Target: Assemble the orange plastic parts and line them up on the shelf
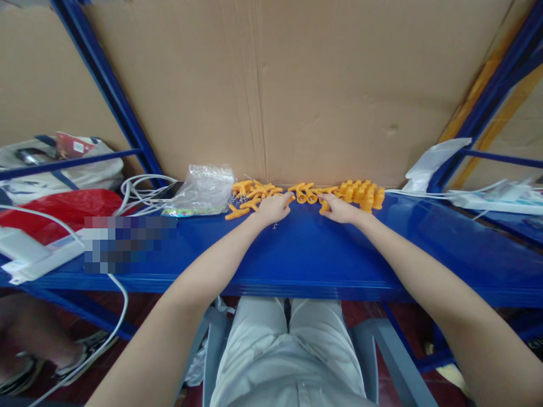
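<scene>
Both my arms reach forward across a blue shelf [297, 254]. My left hand [274, 208] rests at a loose heap of orange Y-shaped plastic pieces [250, 195], its fingers curled and its fingertips on one piece [291, 198]. My right hand [339, 209] lies close beside it and pinches a small orange piece [324, 206]. Just behind my right hand stands a tight cluster of orange upright pieces [360, 194]. More loose orange pieces [307, 194] lie between the two hands at the back.
A crumpled clear plastic bag [203, 189] lies left of the heap. White cables [142, 195], a red bag [72, 206] and a white box [29, 254] sit further left. A white power strip [492, 199] lies right. Cardboard [297, 85] backs the shelf.
</scene>
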Demonstrator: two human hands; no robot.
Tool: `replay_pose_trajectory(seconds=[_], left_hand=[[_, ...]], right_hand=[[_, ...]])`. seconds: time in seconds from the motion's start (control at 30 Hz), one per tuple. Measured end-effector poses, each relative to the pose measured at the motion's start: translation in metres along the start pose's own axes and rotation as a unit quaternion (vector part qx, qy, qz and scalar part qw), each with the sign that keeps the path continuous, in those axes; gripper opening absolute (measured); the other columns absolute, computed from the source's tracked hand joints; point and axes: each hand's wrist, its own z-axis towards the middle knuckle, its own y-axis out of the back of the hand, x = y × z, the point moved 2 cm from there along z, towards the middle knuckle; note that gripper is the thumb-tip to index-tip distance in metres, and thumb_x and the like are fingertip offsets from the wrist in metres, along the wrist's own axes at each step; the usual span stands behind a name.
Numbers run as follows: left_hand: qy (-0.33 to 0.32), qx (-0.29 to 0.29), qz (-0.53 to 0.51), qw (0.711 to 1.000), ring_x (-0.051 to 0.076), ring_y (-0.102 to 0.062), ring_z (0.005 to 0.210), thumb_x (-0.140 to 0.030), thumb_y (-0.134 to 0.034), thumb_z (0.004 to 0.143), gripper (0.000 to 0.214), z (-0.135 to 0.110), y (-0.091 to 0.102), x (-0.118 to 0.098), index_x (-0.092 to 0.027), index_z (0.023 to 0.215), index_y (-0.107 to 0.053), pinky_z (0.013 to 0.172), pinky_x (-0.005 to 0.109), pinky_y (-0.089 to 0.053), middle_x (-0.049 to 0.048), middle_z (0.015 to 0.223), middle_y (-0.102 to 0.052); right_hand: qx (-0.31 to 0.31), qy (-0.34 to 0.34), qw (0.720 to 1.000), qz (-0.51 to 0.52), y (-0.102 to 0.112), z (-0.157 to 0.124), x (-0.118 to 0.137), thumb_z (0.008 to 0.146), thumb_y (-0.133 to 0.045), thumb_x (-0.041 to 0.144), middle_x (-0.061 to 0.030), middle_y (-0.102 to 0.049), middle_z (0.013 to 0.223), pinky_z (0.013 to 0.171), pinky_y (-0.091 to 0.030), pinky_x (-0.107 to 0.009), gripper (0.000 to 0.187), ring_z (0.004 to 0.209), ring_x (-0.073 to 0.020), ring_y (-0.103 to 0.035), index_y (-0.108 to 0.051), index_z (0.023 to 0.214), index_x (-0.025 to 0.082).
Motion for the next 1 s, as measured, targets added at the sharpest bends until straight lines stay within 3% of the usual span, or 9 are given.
replay_pose_trajectory(seconds=[0.1, 0.23, 0.37, 0.47, 0.57, 0.67, 0.8, 0.9, 1.0], left_hand=[[0.028, -0.038, -0.044, 0.998, 0.028, -0.070, 0.113, -0.023, -0.054, 0.093, 0.042, 0.001, 0.002, -0.001, -0.021, 0.135, -0.057, 0.095, 0.036, -0.053, 0.0110, 0.116, -0.074], [0.056, -0.113, -0.152, 0.980, 0.023, -0.072, 0.094, -0.022, -0.060, 0.088, 0.032, 0.006, 0.000, 0.004, -0.020, 0.120, -0.059, 0.085, 0.032, -0.055, 0.0059, 0.094, -0.075], [0.070, -0.185, -0.290, 0.936, 0.016, -0.070, 0.077, -0.017, -0.063, 0.084, 0.027, 0.014, -0.006, 0.012, -0.020, 0.109, -0.054, 0.076, 0.027, -0.056, 0.0004, 0.083, -0.070], [0.096, -0.179, -0.385, 0.900, 0.013, -0.067, 0.064, -0.014, -0.060, 0.086, 0.028, 0.019, -0.012, 0.015, -0.021, 0.110, -0.049, 0.065, 0.023, -0.056, -0.0037, 0.074, -0.065], [0.104, -0.148, -0.435, 0.882, 0.012, -0.068, 0.062, -0.014, -0.057, 0.091, 0.027, 0.019, -0.014, 0.013, -0.021, 0.115, -0.047, 0.060, 0.022, -0.056, -0.0022, 0.077, -0.067], [0.097, -0.136, -0.380, 0.910, 0.016, -0.073, 0.077, -0.017, -0.052, 0.096, 0.025, 0.018, -0.011, 0.013, -0.020, 0.121, -0.054, 0.072, 0.028, -0.061, 0.0042, 0.092, -0.073], [0.050, -0.134, -0.195, 0.970, 0.022, -0.069, 0.117, -0.019, -0.045, 0.099, 0.033, 0.015, -0.007, 0.018, -0.022, 0.121, -0.069, 0.104, 0.036, -0.054, 0.0081, 0.119, -0.075], [0.027, -0.057, -0.094, 0.994, 0.024, -0.064, 0.126, -0.019, -0.043, 0.098, 0.039, 0.012, -0.008, 0.022, -0.024, 0.123, -0.072, 0.111, 0.040, -0.049, 0.0067, 0.131, -0.072], [0.008, 0.034, -0.037, 0.999, 0.027, -0.065, 0.125, -0.017, -0.048, 0.094, 0.041, 0.008, -0.008, 0.020, -0.027, 0.125, -0.072, 0.109, 0.044, -0.049, 0.0064, 0.135, -0.070]], right_hand=[[-0.029, 0.003, 0.999, 0.045, -0.009, 0.001, -0.001, 0.083, -0.063, 0.010, -0.0181, -0.058, 0.147, 0.119, -0.039, -0.046, 0.065, 0.139, -0.0274, -0.054, -0.052, 0.147, 0.014], [-0.045, -0.022, 0.989, 0.136, -0.027, 0.003, 0.002, 0.087, -0.065, 0.016, -0.0172, -0.060, 0.142, 0.111, -0.047, -0.044, 0.059, 0.133, -0.0267, -0.058, -0.050, 0.144, 0.014], [-0.019, -0.022, 0.985, 0.171, -0.034, 0.005, 0.007, 0.091, -0.063, 0.020, -0.0131, -0.071, 0.123, 0.101, -0.053, -0.040, 0.032, 0.113, -0.0243, -0.069, -0.061, 0.122, 0.014], [-0.024, 0.003, 0.990, 0.136, -0.028, 0.004, 0.013, 0.092, -0.063, 0.022, -0.0098, -0.074, 0.110, 0.096, -0.055, -0.041, 0.017, 0.101, -0.0238, -0.071, -0.064, 0.108, 0.017], [-0.027, 0.003, 0.997, 0.074, -0.019, 0.000, 0.020, 0.092, -0.062, 0.021, -0.0119, -0.075, 0.111, 0.093, -0.056, -0.041, 0.020, 0.100, -0.0257, -0.072, -0.065, 0.111, 0.016], [-0.010, -0.002, 1.000, -0.011, -0.010, -0.005, 0.029, 0.093, -0.058, 0.018, -0.0154, -0.074, 0.120, 0.096, -0.054, -0.040, 0.032, 0.109, -0.0282, -0.071, -0.063, 0.124, 0.015], [0.012, -0.006, 0.997, -0.075, -0.001, -0.009, 0.036, 0.092, -0.052, 0.013, -0.0202, -0.066, 0.136, 0.103, -0.051, -0.042, 0.044, 0.121, -0.0313, -0.067, -0.058, 0.136, 0.011], [0.022, -0.022, 0.995, -0.091, 0.002, -0.010, 0.033, 0.091, -0.052, 0.013, -0.0219, -0.068, 0.133, 0.102, -0.052, -0.042, 0.044, 0.119, -0.0324, -0.067, -0.059, 0.134, 0.008], [0.010, -0.013, 0.995, -0.097, 0.002, -0.009, 0.028, 0.090, -0.051, 0.012, -0.0183, -0.069, 0.132, 0.103, -0.052, -0.041, 0.042, 0.120, -0.0302, -0.067, -0.062, 0.130, 0.011]])
